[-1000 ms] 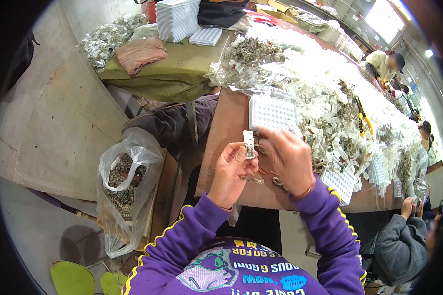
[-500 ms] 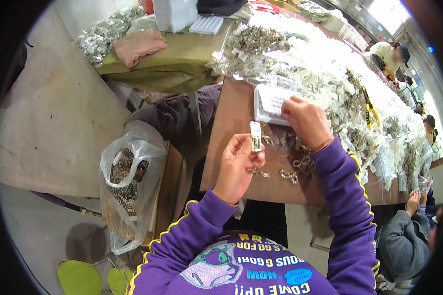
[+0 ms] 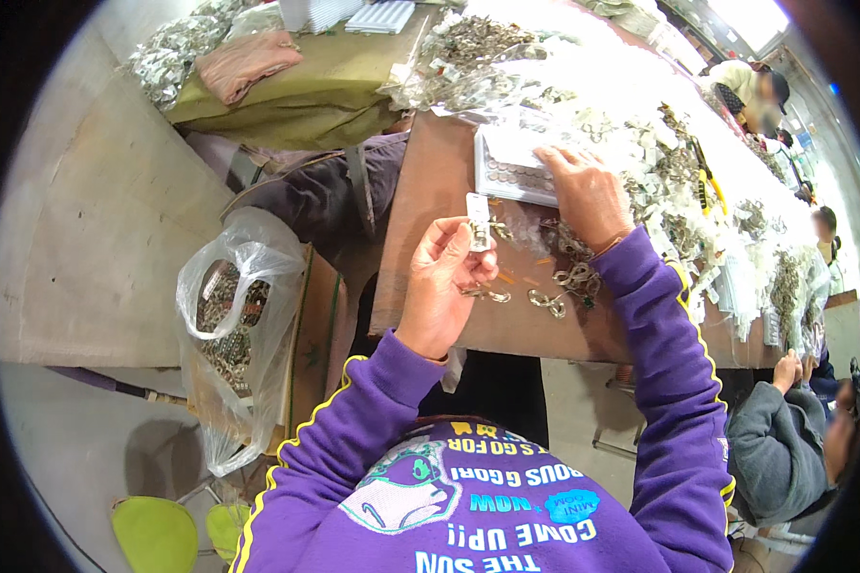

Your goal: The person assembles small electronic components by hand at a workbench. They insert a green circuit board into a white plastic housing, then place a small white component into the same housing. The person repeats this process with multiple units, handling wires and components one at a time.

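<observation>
My left hand (image 3: 440, 277) pinches a small white card (image 3: 478, 222) upright, with a small metallic piece showing on its lower half. A loose metallic chain (image 3: 487, 295) lies by its lower fingers. To the right, my right hand (image 3: 588, 196) is at a shallow white tray (image 3: 483, 181), fingertips closed at the edge of a white sheet (image 3: 514, 145) over it. Rows of small round pieces (image 3: 521, 178) show in the tray below the sheet. Looped chains (image 3: 548, 304) and a tangle of them (image 3: 578, 272) lie on the brown table (image 3: 430, 201) between my hands and my body.
A heap of bagged pieces (image 3: 631, 124) covers the table's far right, with yellow-handled pliers (image 3: 709, 186) on it. At left, a clear plastic bag of chains (image 3: 234, 325) stands by a cardboard box (image 3: 311, 334). A pink cloth (image 3: 248, 65) lies on a green-covered surface. People work at right.
The view has shifted, so the scene sits higher. My right hand has shifted at the tray, and round pieces now show beneath the white sheet. My left hand still holds the card.
</observation>
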`<state>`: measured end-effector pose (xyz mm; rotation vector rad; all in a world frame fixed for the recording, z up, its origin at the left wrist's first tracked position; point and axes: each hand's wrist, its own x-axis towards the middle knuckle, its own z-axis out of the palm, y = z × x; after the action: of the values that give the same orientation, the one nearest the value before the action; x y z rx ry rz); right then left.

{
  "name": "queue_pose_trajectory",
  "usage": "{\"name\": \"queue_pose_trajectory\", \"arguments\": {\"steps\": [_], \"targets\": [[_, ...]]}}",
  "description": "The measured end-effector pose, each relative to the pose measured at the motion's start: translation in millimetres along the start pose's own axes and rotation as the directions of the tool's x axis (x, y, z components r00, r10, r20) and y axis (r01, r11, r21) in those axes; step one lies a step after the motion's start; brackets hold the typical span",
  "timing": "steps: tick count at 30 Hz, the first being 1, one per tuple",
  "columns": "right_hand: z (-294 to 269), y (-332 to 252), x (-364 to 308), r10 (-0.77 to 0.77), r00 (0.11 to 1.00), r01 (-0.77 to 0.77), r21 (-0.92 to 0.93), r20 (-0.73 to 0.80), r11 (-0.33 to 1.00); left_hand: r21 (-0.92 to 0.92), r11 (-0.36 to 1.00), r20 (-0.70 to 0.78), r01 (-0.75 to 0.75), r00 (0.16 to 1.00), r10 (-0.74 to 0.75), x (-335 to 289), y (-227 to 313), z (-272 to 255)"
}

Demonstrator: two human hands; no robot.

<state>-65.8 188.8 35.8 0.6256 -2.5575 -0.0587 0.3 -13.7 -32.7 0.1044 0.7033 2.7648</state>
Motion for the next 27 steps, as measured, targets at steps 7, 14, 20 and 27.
{"name": "queue_pose_trajectory", "arguments": {"steps": [7, 14, 20, 27], "targets": [[-40.7, -9.4, -34.8, 0.0, 0.999, 0.002, 0.04, -0.049, 0.999, -0.027, 1.0, 0.018, 0.013, 1.0, -0.012, -0.2, 1.8, -0.6], [-73.2, 25.4, -88.6, 0.466, 0.871, -0.433, 0.208, -0.153, 0.877, -0.015, 1.0, 0.03, 0.007, 1.0, -0.006, -0.9, 1.1, -1.7], [-84.6, 79.8, -125.1, 0.827, 0.476, -0.011, 0.942, 0.3, -0.336, 0.023, 1.0, 0.016, 0.005, 1.0, -0.005, 0.3, 1.1, -0.4], [-103.9, 82.6, -161.8, 0.83, 0.535, -0.172, 0.982, 0.159, -0.077, 0.05, 0.999, 0.044, -0.008, 0.999, 0.006, 0.7, 0.7, -2.8]]}}
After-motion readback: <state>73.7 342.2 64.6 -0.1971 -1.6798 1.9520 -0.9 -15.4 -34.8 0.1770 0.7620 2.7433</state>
